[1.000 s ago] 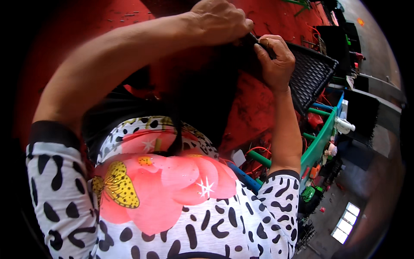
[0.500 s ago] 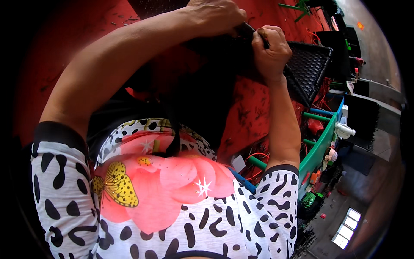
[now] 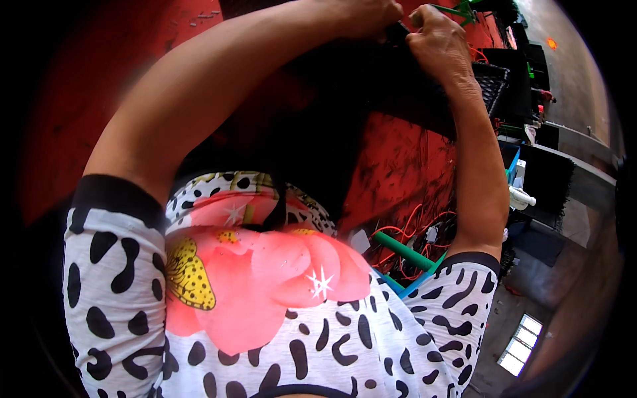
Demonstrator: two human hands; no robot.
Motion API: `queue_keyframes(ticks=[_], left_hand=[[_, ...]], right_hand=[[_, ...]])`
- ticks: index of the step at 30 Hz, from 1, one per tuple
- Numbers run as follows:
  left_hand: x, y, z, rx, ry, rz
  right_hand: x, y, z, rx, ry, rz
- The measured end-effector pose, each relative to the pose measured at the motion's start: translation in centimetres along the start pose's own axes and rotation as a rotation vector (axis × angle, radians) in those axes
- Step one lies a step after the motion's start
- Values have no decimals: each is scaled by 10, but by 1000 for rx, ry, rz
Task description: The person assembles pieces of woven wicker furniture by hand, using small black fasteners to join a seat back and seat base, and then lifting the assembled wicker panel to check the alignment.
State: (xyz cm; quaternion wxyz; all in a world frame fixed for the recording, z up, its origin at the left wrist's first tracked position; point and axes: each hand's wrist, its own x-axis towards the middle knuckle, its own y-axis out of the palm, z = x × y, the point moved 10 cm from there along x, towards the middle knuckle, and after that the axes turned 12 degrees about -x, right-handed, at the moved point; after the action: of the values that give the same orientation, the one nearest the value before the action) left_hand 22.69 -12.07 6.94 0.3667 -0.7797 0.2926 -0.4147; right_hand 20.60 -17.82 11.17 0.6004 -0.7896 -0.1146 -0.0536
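My left hand (image 3: 366, 16) reaches up to the top edge of the view, its fingers closed on the dark rim of a black woven piece (image 3: 491, 85). Just to its right, my right hand (image 3: 441, 41) is also closed, with bent fingers and the thumb pinching at the same rim. Between the two hands a short stretch of black edge (image 3: 397, 32) shows. Most of the piece lies in deep shadow below my hands; its glossy plaited pattern shows only beyond my right wrist. Whether a thin strand is between my fingers is too dark to make out.
Red floor (image 3: 391, 172) with dark scraps surrounds the work. At right, a green bar (image 3: 405, 251) stands among tangled red cables (image 3: 415, 222). A white object (image 3: 522, 198) sits beyond my right forearm, near black material (image 3: 547, 182). Green legs (image 3: 464, 12) show at the top.
Both hands have moved up and away from me, the right one also further right. The view has shifted, and less of the woven surface shows beyond my right hand.
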Motion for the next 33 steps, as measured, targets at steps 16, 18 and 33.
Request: queue_keyframes(ticks=[16,18,33], left_hand=[[5,-13,-9,-1,-5,-79],[2,-12,-14,-16,24,-50],[8,-19,-11,11,-15,-41]], right_hand=[[9,16,-39,61,82,179],[-5,6,-41,18,126,48],[-20,-14,-33,-11,130,-167]])
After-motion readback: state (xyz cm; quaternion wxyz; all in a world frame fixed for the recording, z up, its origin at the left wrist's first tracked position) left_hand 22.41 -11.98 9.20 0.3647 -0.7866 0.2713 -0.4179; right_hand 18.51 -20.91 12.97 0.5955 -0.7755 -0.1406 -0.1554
